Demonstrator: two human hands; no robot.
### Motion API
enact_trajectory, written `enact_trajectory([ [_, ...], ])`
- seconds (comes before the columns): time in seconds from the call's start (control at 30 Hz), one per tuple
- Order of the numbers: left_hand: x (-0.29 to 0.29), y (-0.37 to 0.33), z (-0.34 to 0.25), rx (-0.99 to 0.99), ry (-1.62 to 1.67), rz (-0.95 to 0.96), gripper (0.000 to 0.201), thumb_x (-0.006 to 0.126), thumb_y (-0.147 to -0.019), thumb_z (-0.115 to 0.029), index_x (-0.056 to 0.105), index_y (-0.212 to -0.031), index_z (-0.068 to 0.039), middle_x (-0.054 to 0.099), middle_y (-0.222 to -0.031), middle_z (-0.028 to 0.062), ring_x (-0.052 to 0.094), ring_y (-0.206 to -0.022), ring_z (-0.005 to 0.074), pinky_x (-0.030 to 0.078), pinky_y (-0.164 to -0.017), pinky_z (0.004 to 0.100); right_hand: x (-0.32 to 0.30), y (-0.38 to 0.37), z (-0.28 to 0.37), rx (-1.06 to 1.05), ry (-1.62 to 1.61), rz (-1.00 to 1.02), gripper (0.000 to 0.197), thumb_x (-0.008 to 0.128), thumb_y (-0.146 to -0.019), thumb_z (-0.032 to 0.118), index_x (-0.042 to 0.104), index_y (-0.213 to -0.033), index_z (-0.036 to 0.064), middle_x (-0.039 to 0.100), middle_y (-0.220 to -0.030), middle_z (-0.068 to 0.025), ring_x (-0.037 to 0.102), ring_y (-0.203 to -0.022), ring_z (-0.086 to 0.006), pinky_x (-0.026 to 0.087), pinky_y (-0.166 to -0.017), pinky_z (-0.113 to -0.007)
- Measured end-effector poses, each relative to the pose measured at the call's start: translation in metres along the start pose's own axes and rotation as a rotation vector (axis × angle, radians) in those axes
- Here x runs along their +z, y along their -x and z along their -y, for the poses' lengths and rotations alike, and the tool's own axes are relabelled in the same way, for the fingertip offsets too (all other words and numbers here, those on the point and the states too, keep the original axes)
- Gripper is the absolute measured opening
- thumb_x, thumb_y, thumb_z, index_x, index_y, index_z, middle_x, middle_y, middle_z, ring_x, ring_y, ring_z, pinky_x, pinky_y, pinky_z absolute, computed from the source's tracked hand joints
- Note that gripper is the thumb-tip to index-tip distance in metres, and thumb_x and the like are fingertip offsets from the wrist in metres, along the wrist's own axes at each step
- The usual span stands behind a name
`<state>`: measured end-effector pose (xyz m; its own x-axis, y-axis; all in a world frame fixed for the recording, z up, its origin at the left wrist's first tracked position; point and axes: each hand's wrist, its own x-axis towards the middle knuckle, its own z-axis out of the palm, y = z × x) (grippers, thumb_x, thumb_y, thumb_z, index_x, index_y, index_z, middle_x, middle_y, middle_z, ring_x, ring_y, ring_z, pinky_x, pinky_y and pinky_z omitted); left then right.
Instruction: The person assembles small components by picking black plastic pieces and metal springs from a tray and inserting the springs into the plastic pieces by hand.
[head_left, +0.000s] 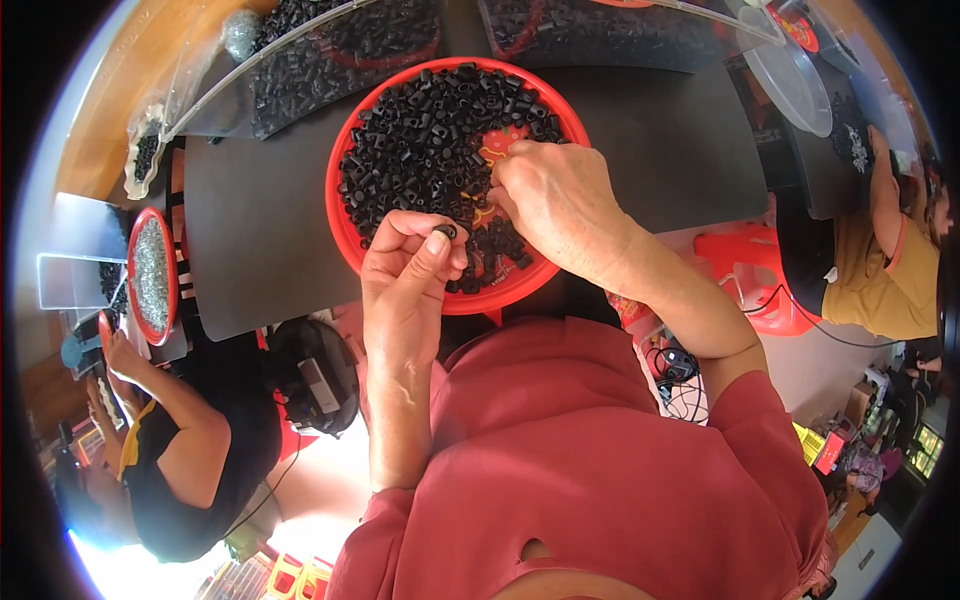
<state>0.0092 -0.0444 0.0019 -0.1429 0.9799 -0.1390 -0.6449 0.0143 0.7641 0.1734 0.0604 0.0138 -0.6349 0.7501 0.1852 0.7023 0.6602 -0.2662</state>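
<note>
1. Left hand first: thumb and fingers are pinching one small black piece. Looks like smooth, hard plastic, short and rounded, with what seems to be an opening in it. It sits right at the fingertips, over the near-left part of the tray, just inside the rim.
2. Right hand reaches in across the right rim, palm down, fingers curled toward the middle of the tray. The tips are partly hidden, so I can't tell if they're gripping anything.
3. Under both hands: the loose black pieces, stubby little tubes and caps, some matte, some with a bit of shine. Way too many to count. They're thickest toward the far and left rim, with a smaller patch by the near rim, below the right hand's fingers.
4. All that's in one round red tray, smooth plastic, patterned bottom peeking through near the right hand. It pokes out past the table's near edge.
5. Table is flat, dark and dull-finished. Along its far edge, two big black heaps sit behind clear plastic.
6. Off past the table's left end, one more red-rimmed tray, full of glassy-looking clear bits.
</note>
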Motion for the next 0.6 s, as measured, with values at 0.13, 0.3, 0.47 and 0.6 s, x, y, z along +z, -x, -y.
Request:
enact_trajectory([
  [0.13, 0.0, 0.001, -0.001, -0.011, -0.037, 0.013, 0.011, 0.064, -0.098, -0.005, 0.061, -0.108, -0.003, 0.064, -0.098, 0.0098, 0.057, -0.085, 0.0138, 0.048, -0.083, 0.0252, 0.002, -0.004, 0.004, -0.057, 0.002, -0.134, 0.007, 0.072, -0.07, 0.009, 0.068, -0.065, 0.0047, 0.066, -0.068, -0.0137, 0.07, -0.062, -0.0293, 0.053, -0.052, -0.039],
  [0.3, 0.0, 0.001, 0.0, -0.004, -0.031, 0.023, 0.01, 0.064, -0.098, -0.005, 0.061, -0.107, -0.004, 0.064, -0.098, 0.0095, 0.057, -0.084, 0.0137, 0.048, -0.082, 0.0248, 0.006, -0.004, 0.006, -0.071, 0.0, -0.123, 0.007, 0.072, -0.071, 0.01, 0.068, -0.066, 0.0059, 0.066, -0.068, -0.0128, 0.07, -0.061, -0.0276, 0.053, -0.052, -0.038],
  [0.47, 0.001, 0.001, 0.0, -0.006, -0.016, 0.001, 0.011, 0.065, -0.097, -0.005, 0.061, -0.107, -0.004, 0.063, -0.097, 0.0093, 0.056, -0.084, 0.0135, 0.048, -0.081, 0.0247, 0.006, -0.002, 0.004, -0.068, -0.017, -0.092, 0.004, 0.07, -0.075, 0.007, 0.069, -0.074, 0.0037, 0.066, -0.068, -0.0144, 0.071, -0.065, -0.0297, 0.055, -0.057, -0.039],
  [0.6, 0.002, 0.0, 0.0, -0.015, -0.025, -0.014, 0.011, 0.065, -0.098, -0.006, 0.062, -0.108, -0.004, 0.064, -0.096, 0.0086, 0.057, -0.083, 0.0131, 0.048, -0.08, 0.0244, -0.006, -0.003, 0.001, -0.031, -0.46, -0.127, 0.007, 0.067, -0.085, 0.003, 0.07, -0.088, -0.0023, 0.07, -0.076, -0.0161, 0.073, -0.073, -0.0291, 0.057, -0.064, -0.037],
])
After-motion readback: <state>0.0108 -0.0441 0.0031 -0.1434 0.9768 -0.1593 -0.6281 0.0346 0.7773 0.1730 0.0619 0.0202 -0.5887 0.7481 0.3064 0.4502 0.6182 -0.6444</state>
